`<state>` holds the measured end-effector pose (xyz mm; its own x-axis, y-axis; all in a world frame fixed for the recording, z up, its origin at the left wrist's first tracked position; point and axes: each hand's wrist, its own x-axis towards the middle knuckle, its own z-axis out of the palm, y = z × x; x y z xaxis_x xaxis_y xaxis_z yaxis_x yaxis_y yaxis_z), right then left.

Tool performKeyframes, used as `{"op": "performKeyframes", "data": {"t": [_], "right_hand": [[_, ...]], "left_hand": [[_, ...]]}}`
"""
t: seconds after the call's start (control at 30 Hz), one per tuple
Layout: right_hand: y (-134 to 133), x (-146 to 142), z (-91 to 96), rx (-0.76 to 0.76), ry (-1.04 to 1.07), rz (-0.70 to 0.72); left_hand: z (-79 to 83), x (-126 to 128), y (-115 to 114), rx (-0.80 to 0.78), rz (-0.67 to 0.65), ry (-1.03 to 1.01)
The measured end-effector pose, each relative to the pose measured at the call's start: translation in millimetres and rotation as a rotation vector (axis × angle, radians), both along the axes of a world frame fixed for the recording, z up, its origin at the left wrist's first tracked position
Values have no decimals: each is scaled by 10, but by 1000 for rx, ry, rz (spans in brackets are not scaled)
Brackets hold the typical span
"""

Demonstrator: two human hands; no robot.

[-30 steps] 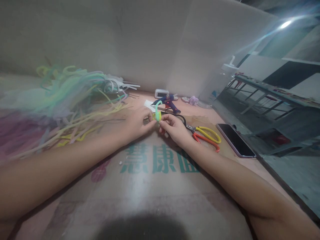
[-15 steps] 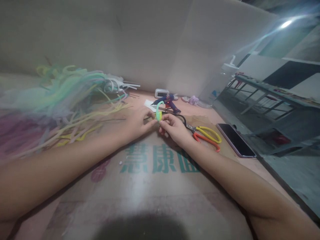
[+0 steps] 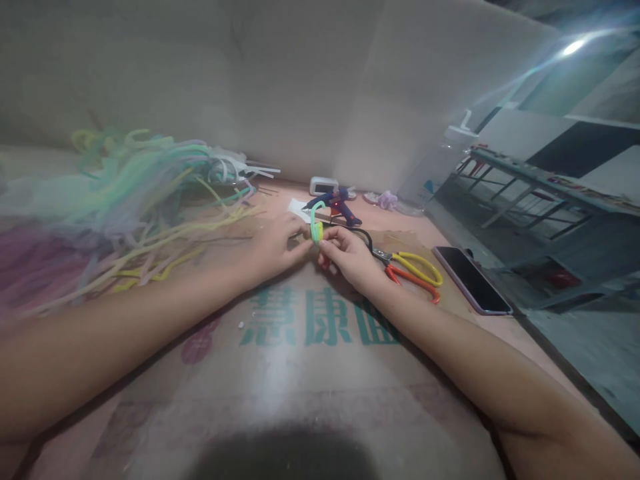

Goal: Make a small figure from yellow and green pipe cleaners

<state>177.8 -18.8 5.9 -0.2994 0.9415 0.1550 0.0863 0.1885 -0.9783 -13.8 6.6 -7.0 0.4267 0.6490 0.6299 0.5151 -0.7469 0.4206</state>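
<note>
My left hand (image 3: pixel 277 249) and my right hand (image 3: pixel 345 253) meet fingertip to fingertip over a cardboard sheet (image 3: pixel 300 373) with green printed characters. Between them they pinch a small yellow-green coiled piece (image 3: pixel 317 231), from which a teal fuzzy pipe cleaner (image 3: pixel 313 212) arcs upward. Both hands have their fingers closed on this piece. Just right of my right hand lie scissors with yellow and orange handles (image 3: pixel 413 273).
A big heap of pastel pipe cleaners (image 3: pixel 125 200) covers the left of the table. A blue glue gun (image 3: pixel 337 203) and a small white box (image 3: pixel 323 186) lie behind the hands. A dark phone (image 3: pixel 470 280) rests near the right table edge. Cardboard walls stand behind.
The teal loop above the coiled piece has shifted slightly, tilting right and then back upright. Both hands stay in the same place.
</note>
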Motion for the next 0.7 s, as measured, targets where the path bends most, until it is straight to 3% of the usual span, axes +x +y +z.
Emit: {"op": "performKeyframes", "data": {"t": [0.7], "right_hand": [[34, -1, -47, 3, -21, 30]], "left_hand": [[13, 13, -5, -28, -15, 22]]}}
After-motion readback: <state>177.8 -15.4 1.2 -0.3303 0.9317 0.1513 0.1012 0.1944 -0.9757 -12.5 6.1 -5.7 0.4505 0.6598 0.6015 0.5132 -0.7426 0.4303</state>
